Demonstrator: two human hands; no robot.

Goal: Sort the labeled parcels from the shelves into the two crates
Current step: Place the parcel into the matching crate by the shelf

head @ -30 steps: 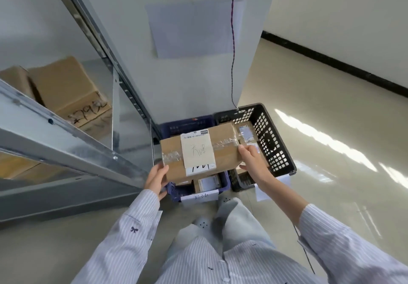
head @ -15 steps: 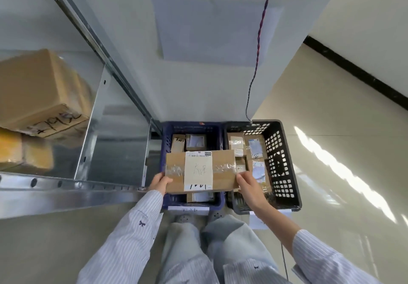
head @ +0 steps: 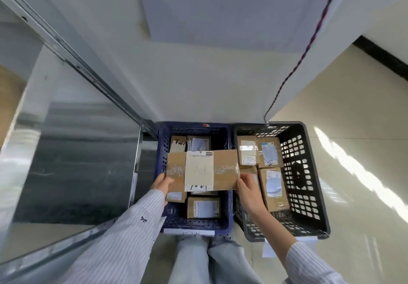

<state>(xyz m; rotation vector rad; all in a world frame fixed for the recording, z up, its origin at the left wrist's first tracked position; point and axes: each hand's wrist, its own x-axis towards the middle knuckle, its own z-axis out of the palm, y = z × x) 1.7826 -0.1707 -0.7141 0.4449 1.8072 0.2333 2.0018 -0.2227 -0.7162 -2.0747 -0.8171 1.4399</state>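
Looks like the placing step: the parcel, its ends pinched between thumb and fingers of the left hand and right hand, hangs over the blue crate. Next it likely wants lowering level onto the boxes inside. That and the black crate sit together on glossy floor by a metal shelf

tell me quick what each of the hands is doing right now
left hand: holding the left end of the parcel
right hand: holding the right end of the same parcel
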